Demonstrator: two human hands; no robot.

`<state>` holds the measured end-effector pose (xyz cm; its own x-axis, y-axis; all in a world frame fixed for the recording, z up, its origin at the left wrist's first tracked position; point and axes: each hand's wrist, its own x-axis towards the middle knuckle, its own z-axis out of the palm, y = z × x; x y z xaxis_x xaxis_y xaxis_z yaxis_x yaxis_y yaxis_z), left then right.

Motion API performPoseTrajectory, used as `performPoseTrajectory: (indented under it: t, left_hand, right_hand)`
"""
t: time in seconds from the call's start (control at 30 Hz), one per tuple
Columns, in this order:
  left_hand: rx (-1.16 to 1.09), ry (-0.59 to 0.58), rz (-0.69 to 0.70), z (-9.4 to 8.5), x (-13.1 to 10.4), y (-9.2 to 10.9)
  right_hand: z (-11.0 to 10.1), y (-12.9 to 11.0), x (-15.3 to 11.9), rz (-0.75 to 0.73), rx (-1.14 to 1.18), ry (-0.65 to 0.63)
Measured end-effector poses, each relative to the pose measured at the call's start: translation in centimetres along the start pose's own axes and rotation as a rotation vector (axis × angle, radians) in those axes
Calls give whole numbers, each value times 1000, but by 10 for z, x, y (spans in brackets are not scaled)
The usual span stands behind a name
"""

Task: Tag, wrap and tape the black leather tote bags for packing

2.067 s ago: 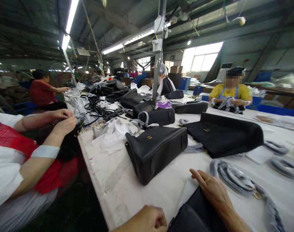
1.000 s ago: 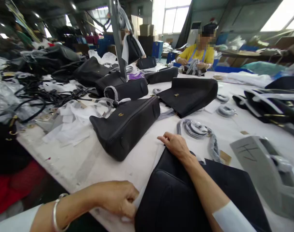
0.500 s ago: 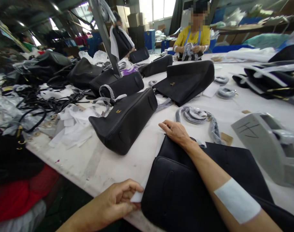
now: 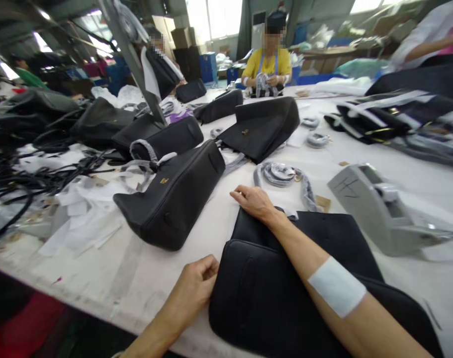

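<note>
A black leather handbag [image 4: 278,293] lies on its side on the white table in front of me, its rounded base panel facing left. My right hand [image 4: 253,203] reaches across it, with fingers bent together at its far left corner. On my right forearm is a pale patch [image 4: 337,287]. At the near left edge of the bag, my left hand [image 4: 196,281] is closed, and its fingertips go out of sight behind the leather. Whatever those fingers hold is hidden. Left of this bag lies another black handbag [image 4: 174,199] with a small gold emblem.
Beyond my right hand lies a plastic-wrapped strap coil [image 4: 280,175]. A grey tape dispenser [image 4: 375,209] stands to the right. White paper sheets [image 4: 84,214] and black straps [image 4: 10,191] cover the left. More bags lie behind, near a metal post [image 4: 136,64]. A person in yellow [image 4: 267,67] works opposite.
The white sheet that showed in my left fingers is now out of sight. My left hand has closed up against the bag's edge. The view has swung right; my right hand stays on the bag.
</note>
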<state>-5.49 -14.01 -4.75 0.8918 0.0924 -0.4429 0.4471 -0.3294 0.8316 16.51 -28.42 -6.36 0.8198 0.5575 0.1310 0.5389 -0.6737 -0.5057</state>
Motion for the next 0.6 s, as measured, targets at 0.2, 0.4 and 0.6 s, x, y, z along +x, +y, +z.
performPoseTrajectory:
  t: [0.2,0.4,0.6]
  left_hand:
    - [128,-21,96,0,-11,-11]
    - [370,213,96,13,-10,-9]
    - [190,44,198,1,-2,1]
  right_hand:
    - [1,-4,-3,26,48,33]
    - [-76,-14,-24,47,215,184]
    - [-171,-29,-189,323,739,-137]
